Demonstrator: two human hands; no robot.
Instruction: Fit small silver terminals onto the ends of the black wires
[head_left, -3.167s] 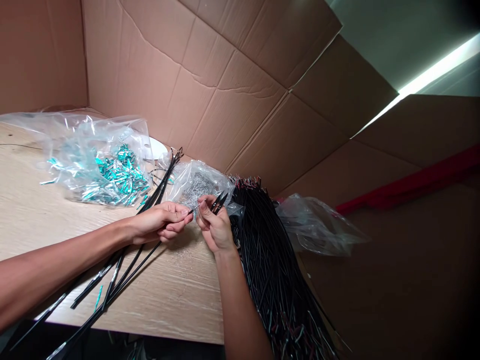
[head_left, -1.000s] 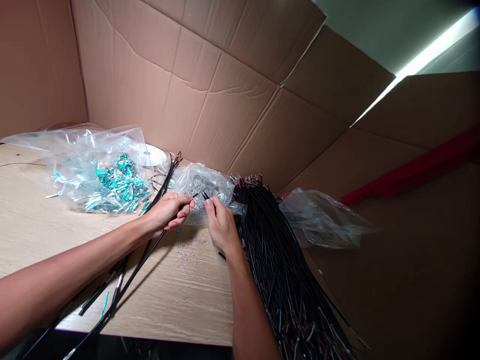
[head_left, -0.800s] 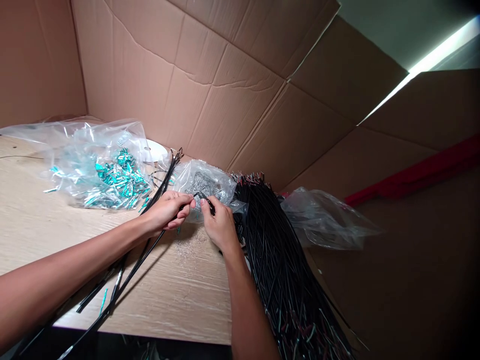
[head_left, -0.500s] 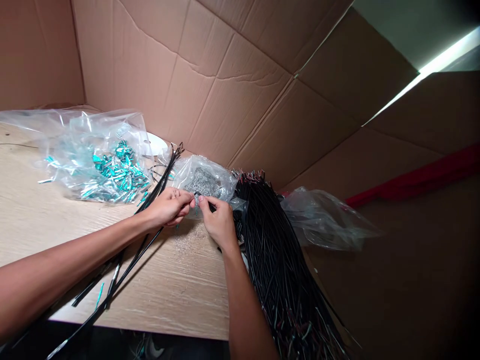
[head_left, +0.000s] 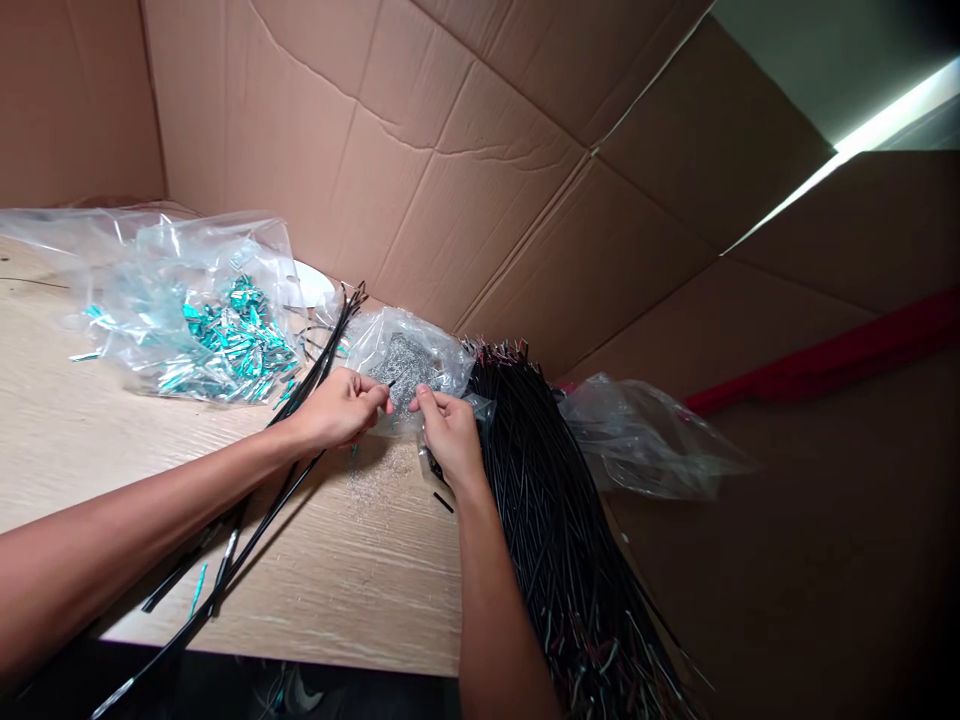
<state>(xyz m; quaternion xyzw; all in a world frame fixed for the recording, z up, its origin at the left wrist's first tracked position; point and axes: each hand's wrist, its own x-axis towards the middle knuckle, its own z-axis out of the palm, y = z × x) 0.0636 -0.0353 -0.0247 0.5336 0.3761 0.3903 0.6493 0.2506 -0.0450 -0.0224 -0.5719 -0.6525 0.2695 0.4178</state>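
My left hand [head_left: 349,408] is closed in a pinch, and the tip of a thin black cable [head_left: 391,383] sticks out past its thumb and finger. My right hand [head_left: 450,430] is a short gap away, thumb and forefinger pressed together; whatever may be between them is too small to make out. Behind the fingertips lies a clear plastic bag [head_left: 442,350] holding a heap of fine silvery bits [head_left: 405,365]. Several long black cables [head_left: 281,500] run beneath my left wrist, some with bare silvery ends.
On the left, a large clear bag [head_left: 142,265] holds teal and silver foil scraps [head_left: 244,340]. A thick bundle of black cables [head_left: 540,470] lies to the right. Another clear bag [head_left: 652,440] is beyond it. Cardboard walls [head_left: 300,150] enclose the wooden table [head_left: 360,600].
My hands have moved apart, the right one shifting slightly rightward. The black tip now shows only at my left fingers. A short black piece on the table by my right wrist is now visible.
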